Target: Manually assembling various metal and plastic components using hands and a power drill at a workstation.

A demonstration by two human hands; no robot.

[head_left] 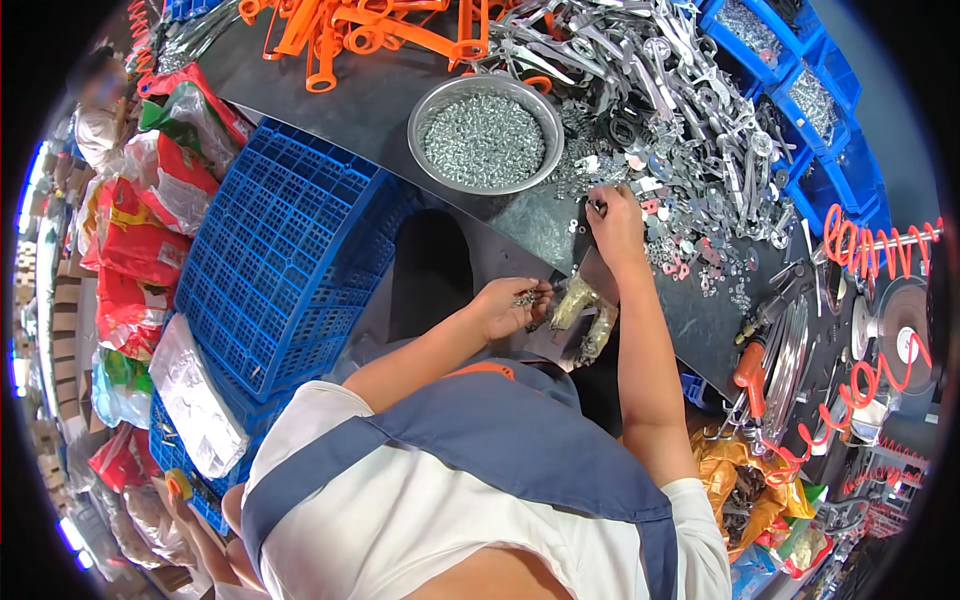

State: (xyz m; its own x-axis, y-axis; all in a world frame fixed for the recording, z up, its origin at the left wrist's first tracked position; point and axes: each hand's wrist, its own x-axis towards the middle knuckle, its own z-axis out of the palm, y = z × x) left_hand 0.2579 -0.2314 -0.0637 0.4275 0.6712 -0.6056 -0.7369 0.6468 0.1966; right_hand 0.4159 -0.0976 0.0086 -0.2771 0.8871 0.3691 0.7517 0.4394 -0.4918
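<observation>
My left hand [508, 308] is held palm up in front of my apron, its fingers curled round several small metal parts [526, 298]. My right hand [614, 228] is over the dark worktable [540, 225], thumb and fingertips pinched on a small dark part [598, 207] whose kind I cannot make out. Loose washers and flat metal pieces [690, 235] spread beside the right hand. To its left stands a round metal bowl [415, 140] filled with small shiny fasteners [485, 140]. Below the right wrist, at the table's near edge, is a fixture wrapped in yellowish tape [574, 303].
Orange frames [390, 35] and a pile of metal levers [660, 70] lie at the back. Blue bins [830, 120] stand far right. A power screwdriver with an orange grip [750, 375] and red coiled hoses [870, 250] are right. A blue crate [280, 250] stands left.
</observation>
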